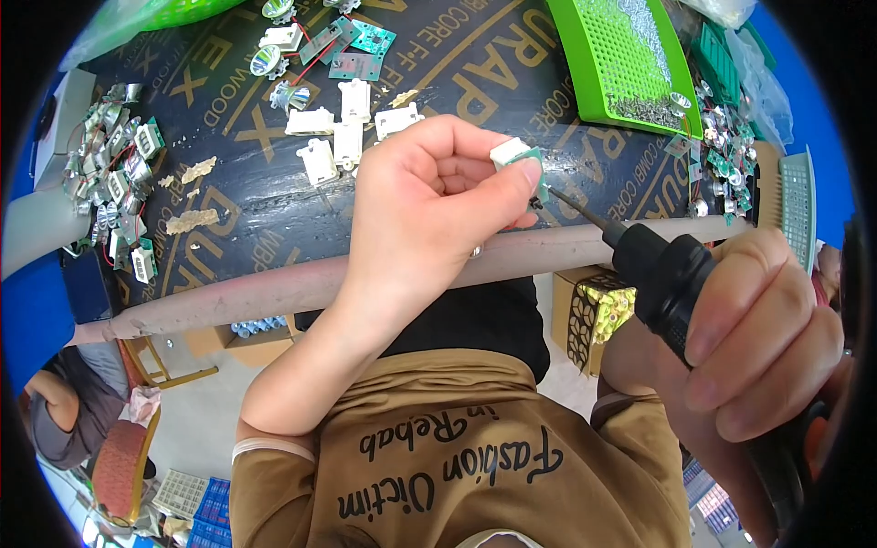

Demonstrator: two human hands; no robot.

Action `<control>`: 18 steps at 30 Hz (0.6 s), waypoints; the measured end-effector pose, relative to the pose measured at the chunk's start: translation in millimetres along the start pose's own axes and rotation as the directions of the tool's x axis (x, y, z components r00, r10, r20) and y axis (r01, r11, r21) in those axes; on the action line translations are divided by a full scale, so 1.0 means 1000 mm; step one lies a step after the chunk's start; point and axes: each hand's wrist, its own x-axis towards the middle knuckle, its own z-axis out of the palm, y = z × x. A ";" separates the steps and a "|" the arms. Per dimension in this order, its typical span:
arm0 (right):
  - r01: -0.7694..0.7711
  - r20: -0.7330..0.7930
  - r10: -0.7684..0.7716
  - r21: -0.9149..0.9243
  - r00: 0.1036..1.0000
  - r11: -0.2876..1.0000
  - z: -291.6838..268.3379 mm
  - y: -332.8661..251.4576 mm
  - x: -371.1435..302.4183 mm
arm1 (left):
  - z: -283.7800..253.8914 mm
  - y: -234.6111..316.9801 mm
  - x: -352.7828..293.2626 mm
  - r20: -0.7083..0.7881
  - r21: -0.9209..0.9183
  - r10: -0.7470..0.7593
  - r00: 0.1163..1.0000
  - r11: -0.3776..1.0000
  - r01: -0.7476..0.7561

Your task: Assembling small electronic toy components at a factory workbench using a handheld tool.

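My left hand pinches a small white plastic housing with a green circuit board against it, above the table's near edge. My right hand is wrapped round a black electric screwdriver. Its thin bit points left and up, with the tip close to the board; whether they touch I cannot tell. Just beyond my left hand lie several loose white housings. Behind those are circuit boards wired to round silvery reflectors.
A bright green perforated tray at the far right holds small screws and clear parts. Wired assemblies are heaped at the left and right. A padded tube runs along the table's front edge. Another person sits at lower left.
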 end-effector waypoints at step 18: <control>-0.111 0.132 0.107 0.020 0.985 0.994 -0.033 0.010 -0.001 | -0.001 0.000 0.000 -0.037 -0.044 -0.012 0.999 0.999 0.010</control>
